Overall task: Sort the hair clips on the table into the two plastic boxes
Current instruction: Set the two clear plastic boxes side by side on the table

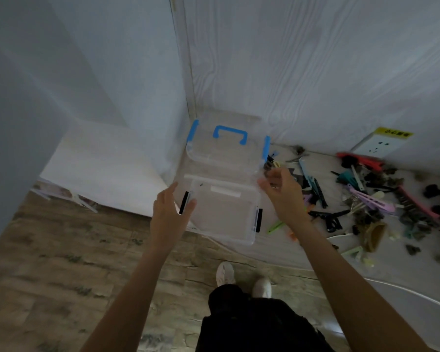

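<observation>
Two clear plastic boxes sit at the left end of the pale table [285, 247], one with blue latches and a blue handle [228, 141] against the wall and one with black latches [224, 214] nearer the edge. A loose heap of mixed coloured hair clips [366, 196] spreads over the table to their right. The left hand [169, 214] and right hand [282, 191] flank the black-latched box with fingers relaxed, grasping nothing.
</observation>
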{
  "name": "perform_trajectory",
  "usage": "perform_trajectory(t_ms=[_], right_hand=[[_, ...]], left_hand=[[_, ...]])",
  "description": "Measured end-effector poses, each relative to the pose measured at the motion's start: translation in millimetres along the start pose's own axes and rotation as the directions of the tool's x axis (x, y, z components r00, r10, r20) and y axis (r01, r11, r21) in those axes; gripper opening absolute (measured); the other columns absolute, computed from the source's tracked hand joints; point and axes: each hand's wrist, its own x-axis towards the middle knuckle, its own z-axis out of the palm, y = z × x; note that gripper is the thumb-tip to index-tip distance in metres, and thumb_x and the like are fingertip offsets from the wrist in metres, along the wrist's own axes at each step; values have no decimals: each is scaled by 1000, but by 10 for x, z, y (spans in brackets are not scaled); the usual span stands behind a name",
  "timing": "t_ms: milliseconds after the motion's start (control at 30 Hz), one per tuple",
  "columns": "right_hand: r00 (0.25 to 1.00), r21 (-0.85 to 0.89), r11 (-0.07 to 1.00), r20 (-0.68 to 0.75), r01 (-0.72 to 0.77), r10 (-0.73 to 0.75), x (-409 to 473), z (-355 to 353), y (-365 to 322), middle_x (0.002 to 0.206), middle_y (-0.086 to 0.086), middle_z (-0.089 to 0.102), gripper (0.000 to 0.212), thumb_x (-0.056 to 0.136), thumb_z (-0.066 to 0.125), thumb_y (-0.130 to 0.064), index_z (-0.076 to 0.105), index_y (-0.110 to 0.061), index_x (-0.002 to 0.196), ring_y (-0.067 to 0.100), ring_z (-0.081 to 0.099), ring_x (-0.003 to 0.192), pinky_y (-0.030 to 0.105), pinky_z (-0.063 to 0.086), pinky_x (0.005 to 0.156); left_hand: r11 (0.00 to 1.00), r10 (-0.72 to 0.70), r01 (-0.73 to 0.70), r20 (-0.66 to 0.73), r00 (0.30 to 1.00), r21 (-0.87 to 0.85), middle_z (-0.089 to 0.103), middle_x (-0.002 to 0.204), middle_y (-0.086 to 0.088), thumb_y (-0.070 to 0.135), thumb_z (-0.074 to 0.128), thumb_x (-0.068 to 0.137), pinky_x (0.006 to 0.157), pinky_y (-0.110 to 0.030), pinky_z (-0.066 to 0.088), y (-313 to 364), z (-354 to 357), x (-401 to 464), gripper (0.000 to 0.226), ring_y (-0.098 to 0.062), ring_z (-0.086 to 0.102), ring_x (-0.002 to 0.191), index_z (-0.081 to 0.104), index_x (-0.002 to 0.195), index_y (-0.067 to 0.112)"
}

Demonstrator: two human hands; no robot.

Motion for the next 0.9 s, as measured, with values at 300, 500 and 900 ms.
perform_trajectory(t_ms=[300, 500, 900], right_hand=[[992, 26, 991, 2, -129, 129, 637, -120, -222, 101, 4, 60, 42, 90, 57, -32, 47, -6, 121, 20, 58, 89, 33, 46, 80], [974, 114, 968, 74, -223, 215, 871, -115, -165, 100, 19, 65, 33, 87, 62, -20, 48, -7, 114, 31, 65, 79, 53, 55, 78], [970, 48, 984, 186, -170, 159, 964, -268, 44, 104, 23, 62, 54, 92, 52, -14, 27, -19, 140, 28, 58, 84, 46, 51, 81]], left_hand=[[972, 234, -234, -57, 971, 8, 45, 140, -11, 23, 48, 95, 106, -31, 28, 841, -256, 658, 44, -23, 38, 130, 40, 136, 8], [969, -48, 35, 48, 998, 246, 62, 113, -22, 30, 43, 95, 87, -39, 44, 981, -72, 1281, 37, -37, 58, 105, 55, 116, 2], [984, -57, 50, 38, 998, 172, 66, 102, -18, 25, 42, 96, 83, -40, 50, 811, 64, 1306, 31, -35, 62, 94, 58, 115, 7]])
